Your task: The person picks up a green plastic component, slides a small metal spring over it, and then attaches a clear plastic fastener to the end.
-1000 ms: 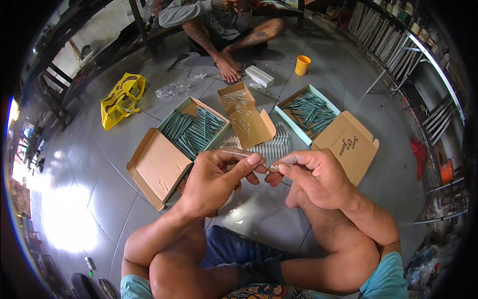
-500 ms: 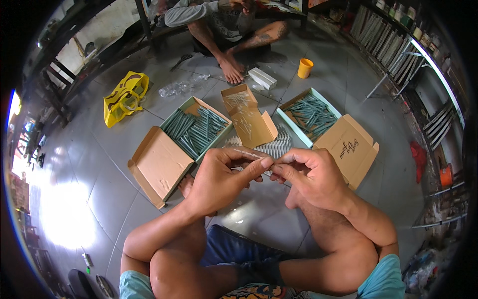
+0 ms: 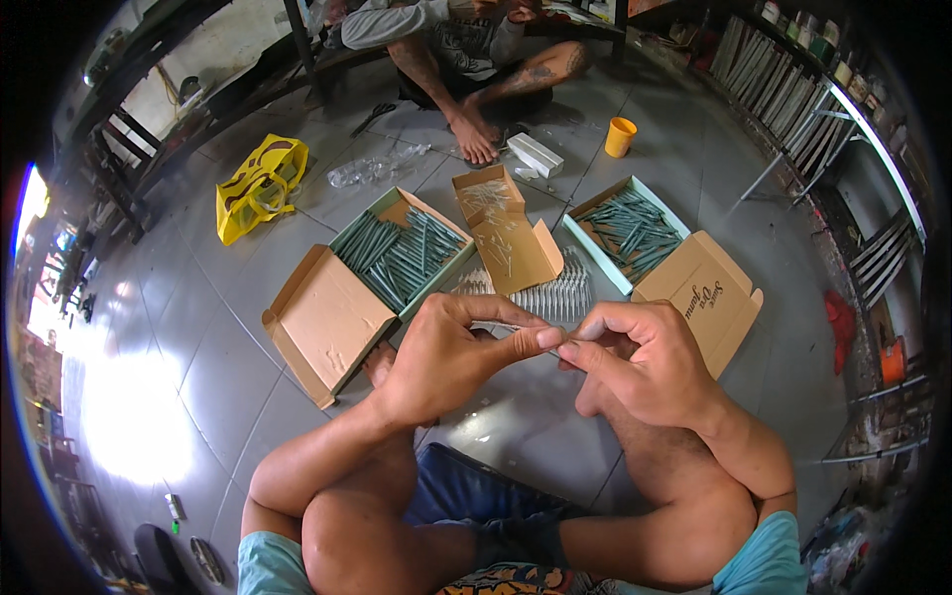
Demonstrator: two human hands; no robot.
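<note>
Just nearer you than the narrow, open brown cardboard box (image 3: 533, 266), your left hand (image 3: 436, 362) and right hand (image 3: 647, 359) meet, fingertips pinched together on a thin, pale strip (image 3: 508, 323), mostly hidden, seemingly to steady it. Either side of that box, mint-edged cardboard boxes (image 3: 598, 261) of slim dark-green sticks (image 3: 409, 254) lie open, likely for easy reach.

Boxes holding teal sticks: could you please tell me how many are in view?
2: the left box and the right box, both open, either side of the narrower cardboard box.
</note>
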